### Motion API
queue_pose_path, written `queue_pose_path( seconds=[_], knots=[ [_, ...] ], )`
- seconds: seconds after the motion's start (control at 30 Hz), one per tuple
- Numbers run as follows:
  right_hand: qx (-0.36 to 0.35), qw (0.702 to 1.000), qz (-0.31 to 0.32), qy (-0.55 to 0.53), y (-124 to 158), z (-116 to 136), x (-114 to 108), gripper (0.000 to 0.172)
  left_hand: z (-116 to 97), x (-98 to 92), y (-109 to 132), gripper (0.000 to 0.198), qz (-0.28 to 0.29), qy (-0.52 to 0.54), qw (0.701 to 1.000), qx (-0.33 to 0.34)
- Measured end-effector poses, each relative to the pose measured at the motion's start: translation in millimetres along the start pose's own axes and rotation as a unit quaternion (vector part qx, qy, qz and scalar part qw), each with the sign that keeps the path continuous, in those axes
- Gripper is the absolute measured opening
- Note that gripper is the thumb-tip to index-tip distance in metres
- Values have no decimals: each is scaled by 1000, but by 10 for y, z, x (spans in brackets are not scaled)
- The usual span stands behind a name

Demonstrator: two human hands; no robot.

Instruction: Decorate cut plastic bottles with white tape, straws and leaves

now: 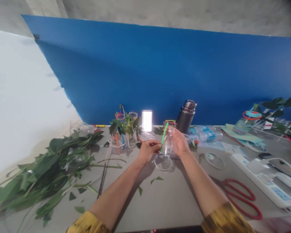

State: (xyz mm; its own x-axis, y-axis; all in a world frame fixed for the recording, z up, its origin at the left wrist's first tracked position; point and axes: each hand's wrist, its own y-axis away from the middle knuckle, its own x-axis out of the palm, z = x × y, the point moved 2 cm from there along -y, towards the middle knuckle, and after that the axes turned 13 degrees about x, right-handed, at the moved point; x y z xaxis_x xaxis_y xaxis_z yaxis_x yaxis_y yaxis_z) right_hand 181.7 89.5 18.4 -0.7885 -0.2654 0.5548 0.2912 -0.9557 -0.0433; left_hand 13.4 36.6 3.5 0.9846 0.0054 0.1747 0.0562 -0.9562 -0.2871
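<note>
A bright green drinking straw [164,139] stands slightly tilted in front of a clear plastic bottle [168,147]. The thumb and fingers of my left hand [148,150] pinch the straw near its lower end. On the other side, my right hand [180,143] is curved against the bottle and steadies it, its fingers partly hidden behind the plastic. Just below both hands is a pale round ring [162,162]; whether it is the bottle's own rim I cannot tell. Small cut leaf pieces [140,191] lie nearer to me on the grey table [169,200].
Leafy branches [43,174] cover the left side. Clear cups with straws and leaves [122,136] stand behind my left hand, and a dark thermos [185,117] behind my right. Red-handled scissors [242,195], a white power strip [264,181] and water bottles [206,133] lie at right.
</note>
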Motion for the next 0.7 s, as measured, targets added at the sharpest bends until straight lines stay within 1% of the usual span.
queue_pose_path(
  seconds=[0.07,0.2,0.4,0.53,0.7],
  knots=[
    [5,1000,-1,-1,1,-5,3,48,-38,30,20,15,-4,-22,1000,2],
    [12,1000,9,11,14,9,4,48,-125,85,62,7,10,-57,998,1],
    [18,999,24,25,54,55,17,48,-220,123,96,11,19,-70,997,-10],
    [44,998,28,31,68,66,16,48,-218,132,104,14,28,-77,997,-10],
    [40,998,-6,42,56,50,2,51,-143,111,92,15,39,-108,993,9]
  ],
)
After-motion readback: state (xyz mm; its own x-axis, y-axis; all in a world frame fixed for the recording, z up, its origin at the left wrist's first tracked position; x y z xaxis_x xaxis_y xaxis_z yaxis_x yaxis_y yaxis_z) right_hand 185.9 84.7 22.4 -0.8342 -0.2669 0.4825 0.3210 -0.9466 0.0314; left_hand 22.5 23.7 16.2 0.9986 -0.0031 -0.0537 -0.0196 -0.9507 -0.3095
